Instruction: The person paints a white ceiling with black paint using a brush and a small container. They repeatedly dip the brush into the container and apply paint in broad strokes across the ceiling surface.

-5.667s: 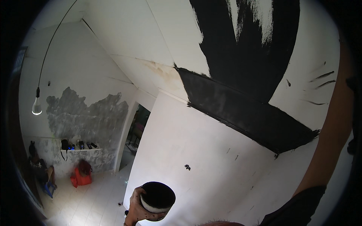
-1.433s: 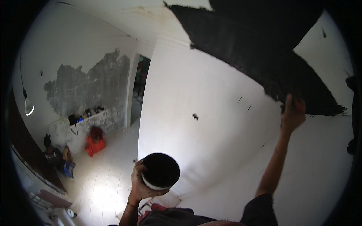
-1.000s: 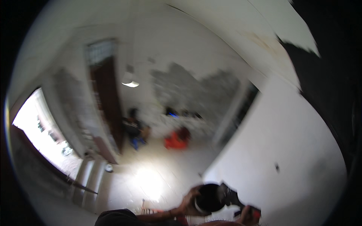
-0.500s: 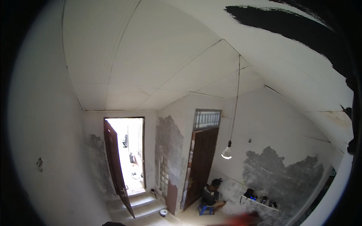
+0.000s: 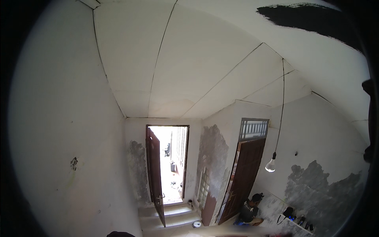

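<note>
Neither of my hands can be made out. At the lower edge a dark rounded shape (image 5: pixel 120 234) shows, too little of it to name. A blurred strip with a reddish tint lies along the bottom right, and I cannot tell what it is. Overhead on the right, the pale sloped ceiling carries a broad black brushed patch (image 5: pixel 312 17) with ragged edges. From the ceiling a light bulb (image 5: pixel 270 164) hangs on a long dark cord, in front of the far wall.
A brown door (image 5: pixel 155 173) stands open onto bright daylight, above pale steps (image 5: pixel 173 211). A white bucket (image 5: pixel 197 224) stands by them. Another person (image 5: pixel 249 211) sits low beside a second brown door (image 5: pixel 244 179). A white shelf (image 5: pixel 296 226) holds several dark items. Grey bare patches mark the walls.
My view has swung left, so the doors, bulb and seated person sit farther right in it. The red blur at the bottom has mostly dropped out of sight.
</note>
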